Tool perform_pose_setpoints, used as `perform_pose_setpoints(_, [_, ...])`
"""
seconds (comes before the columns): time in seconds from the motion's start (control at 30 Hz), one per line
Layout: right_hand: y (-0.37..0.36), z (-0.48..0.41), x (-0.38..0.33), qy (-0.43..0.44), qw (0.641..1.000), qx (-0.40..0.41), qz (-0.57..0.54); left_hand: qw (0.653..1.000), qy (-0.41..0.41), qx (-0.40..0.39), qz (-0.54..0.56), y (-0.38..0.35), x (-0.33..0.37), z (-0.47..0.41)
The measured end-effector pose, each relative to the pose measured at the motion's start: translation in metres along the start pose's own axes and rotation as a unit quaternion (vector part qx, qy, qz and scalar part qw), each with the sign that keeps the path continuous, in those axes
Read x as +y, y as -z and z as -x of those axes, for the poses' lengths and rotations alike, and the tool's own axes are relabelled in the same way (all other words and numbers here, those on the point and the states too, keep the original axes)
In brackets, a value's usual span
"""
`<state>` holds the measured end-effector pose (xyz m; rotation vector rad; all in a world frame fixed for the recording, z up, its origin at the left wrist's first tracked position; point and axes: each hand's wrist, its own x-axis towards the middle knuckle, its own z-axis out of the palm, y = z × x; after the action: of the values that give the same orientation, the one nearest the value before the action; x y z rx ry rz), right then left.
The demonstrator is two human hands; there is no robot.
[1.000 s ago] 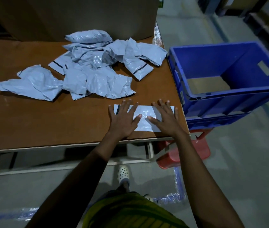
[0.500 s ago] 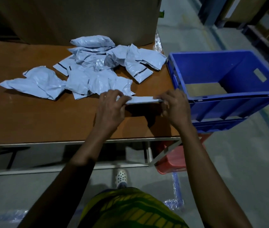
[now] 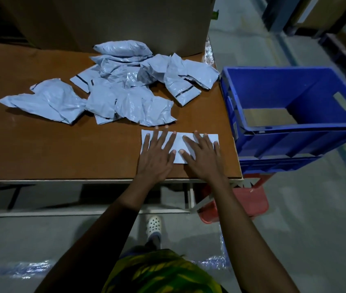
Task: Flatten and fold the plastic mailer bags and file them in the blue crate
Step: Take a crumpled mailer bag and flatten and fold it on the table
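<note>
Lying flat on the brown table, beside the blue crate and near the crumpled pile, the folded mailer is being pressed by the left hand and right hand, fingers spread straight, gripping nothing. Being thin, light and slick, it is probably springing open unless pinched across its folded edge.

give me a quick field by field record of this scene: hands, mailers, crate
left hand: flat, fingers spread, pressing on the folded mailer
right hand: flat, pressing the same mailer's right part
folded mailer: lies on the table near its front edge
loose mailers: crumpled pile further back on the table
blue crate: right of the table, no mailers visible inside
</note>
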<state>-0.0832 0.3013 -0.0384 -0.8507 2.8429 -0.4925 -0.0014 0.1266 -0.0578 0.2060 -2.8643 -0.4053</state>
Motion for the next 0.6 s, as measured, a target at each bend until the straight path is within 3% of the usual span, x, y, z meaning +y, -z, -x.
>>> perform_pose_setpoints(0.13, [-0.022, 0.013, 0.002, -0.009, 0.998, 0.043, 0.033, 0.999, -0.019, 0.004, -0.031, -0.017, -0.008, 0.007])
perform_pose_setpoints(0.6, [-0.025, 0.014, -0.006, -0.043, 0.998, 0.043, 0.031, 0.999, -0.019, 0.026, -0.031, -0.016, -0.005, 0.005])
